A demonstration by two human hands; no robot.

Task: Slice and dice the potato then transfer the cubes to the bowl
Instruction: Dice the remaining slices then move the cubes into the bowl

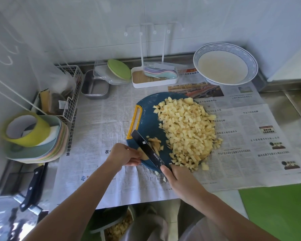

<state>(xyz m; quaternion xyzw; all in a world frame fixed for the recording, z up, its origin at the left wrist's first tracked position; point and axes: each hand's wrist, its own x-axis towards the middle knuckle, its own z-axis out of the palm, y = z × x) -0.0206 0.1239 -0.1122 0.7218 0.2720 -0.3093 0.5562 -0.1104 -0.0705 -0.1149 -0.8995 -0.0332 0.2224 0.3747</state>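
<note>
A blue cutting board [147, 117] with a yellow handle lies on newspaper. A large heap of potato cubes [188, 129] covers its right half. My right hand [178, 180] grips the handle of a black knife [147, 147], whose blade angles up-left over the board's near edge. My left hand [123, 154] holds a small remaining potato piece [143, 154] against the blade's left side. A few cut strips [155, 144] lie just right of the blade. A white bowl with a blue rim [225, 64] stands at the back right, tilted toward me.
A stack of pastel plates with a tape roll [30, 131] sits at the left. A wire rack [71, 94], metal tin [96, 87], and white tray stand [154, 78] line the back. Another black-handled knife [33, 186] lies at the left edge. A bin with potato pieces [115, 225] is below.
</note>
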